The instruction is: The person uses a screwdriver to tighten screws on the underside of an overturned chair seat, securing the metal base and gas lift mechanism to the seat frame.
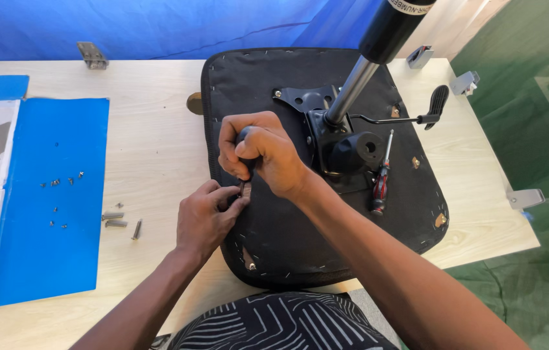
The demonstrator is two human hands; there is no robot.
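Under the hands [242,175] — black upturned seat [300,227]

The upturned chair seat [326,240] is covered in matt black woven cloth, stapled along its rim, on a pale, smooth wood-grain table [151,136]. Its gas cylinder [352,87] has a bright polished metal rod under a glossy black tube. The blue sheet [47,233] looks smooth and matt, and the loose screws [119,220] are dull grey metal.

Assembly workshop: bench [151,149] w/ loose screws [119,220] (upturned chair seat [326,220])
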